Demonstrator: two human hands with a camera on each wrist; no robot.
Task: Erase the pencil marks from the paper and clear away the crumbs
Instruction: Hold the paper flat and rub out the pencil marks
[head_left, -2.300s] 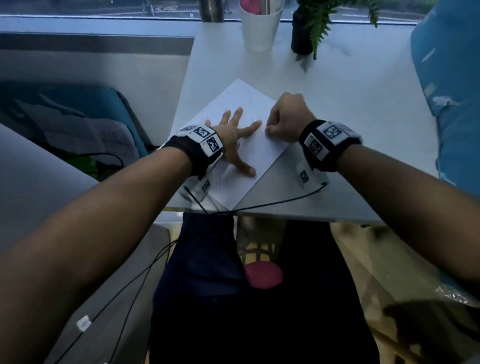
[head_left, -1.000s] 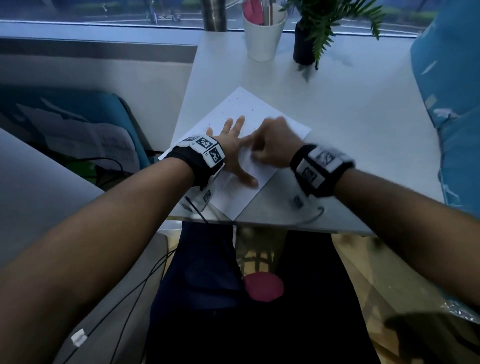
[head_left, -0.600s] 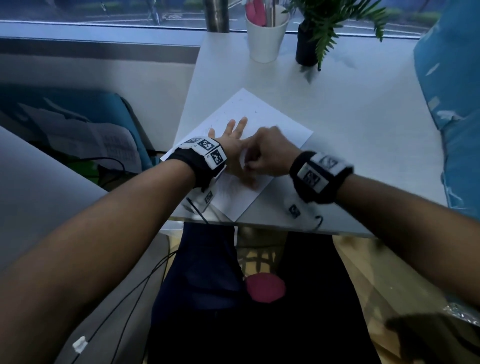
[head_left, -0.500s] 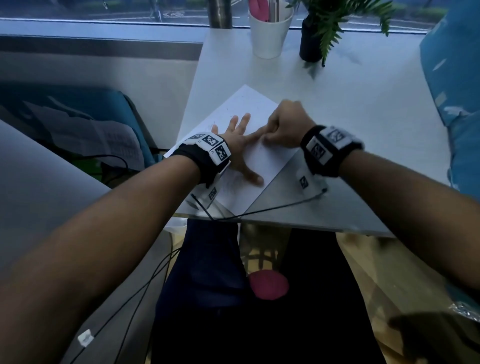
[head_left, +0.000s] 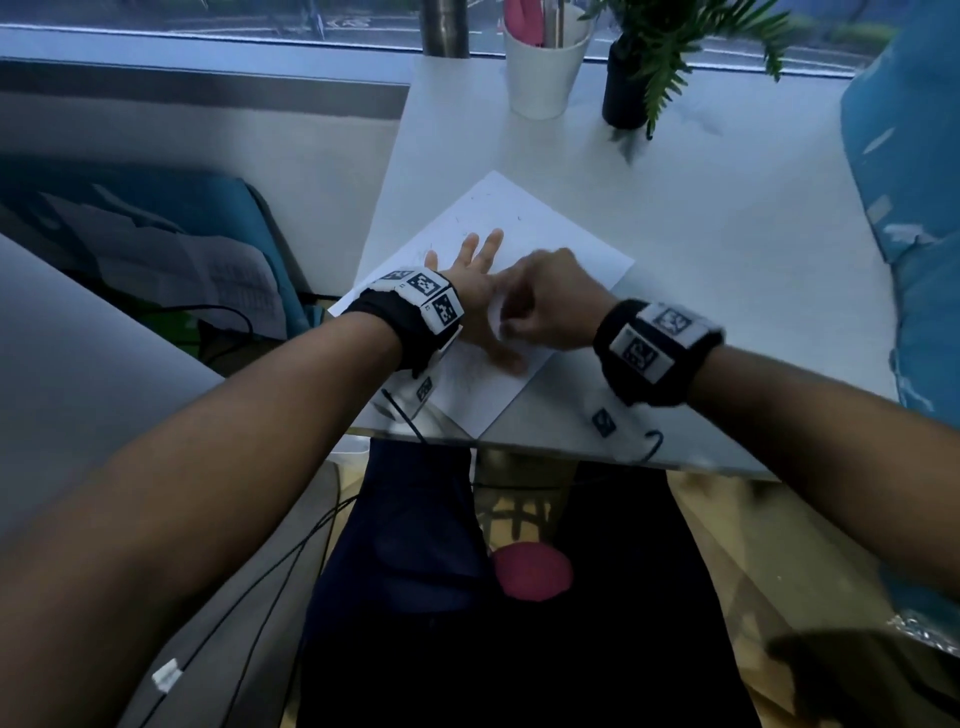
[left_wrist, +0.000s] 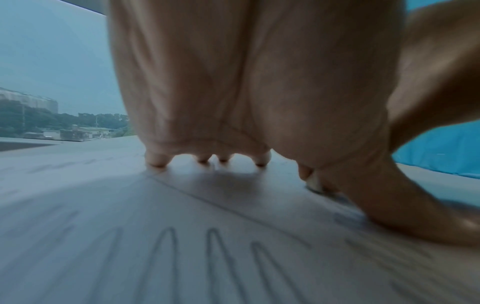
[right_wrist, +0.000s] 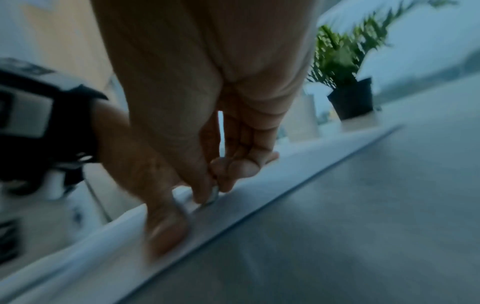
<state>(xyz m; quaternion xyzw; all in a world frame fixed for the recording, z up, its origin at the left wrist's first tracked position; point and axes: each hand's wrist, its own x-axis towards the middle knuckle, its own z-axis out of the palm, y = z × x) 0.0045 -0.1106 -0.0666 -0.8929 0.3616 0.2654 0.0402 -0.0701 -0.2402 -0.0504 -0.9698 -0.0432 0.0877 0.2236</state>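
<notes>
A white sheet of paper (head_left: 540, 228) lies turned at an angle near the table's front edge. My left hand (head_left: 470, 280) lies flat on it with fingers spread, pinning it down. Looped pencil marks (left_wrist: 213, 259) show on the paper under that wrist. My right hand (head_left: 545, 306) is curled just right of the left one and pinches a small pale eraser (right_wrist: 214, 195) between thumb and fingertips, its tip pressed on the sheet. The eraser (left_wrist: 314, 183) also shows beside my left thumb. Small dark crumbs (head_left: 457, 221) dot the far part of the sheet.
A white cup (head_left: 545, 57) with pens and a potted fern (head_left: 654, 57) stand at the table's far edge by the window. A blue cushion (head_left: 914, 208) borders the table (head_left: 727, 260) on the right. Cables hang off the front edge.
My right hand has rubbed the eraser back and forth across the paper, and now sits nearer and further left than half a second ago. The left hand stays flat on the sheet.
</notes>
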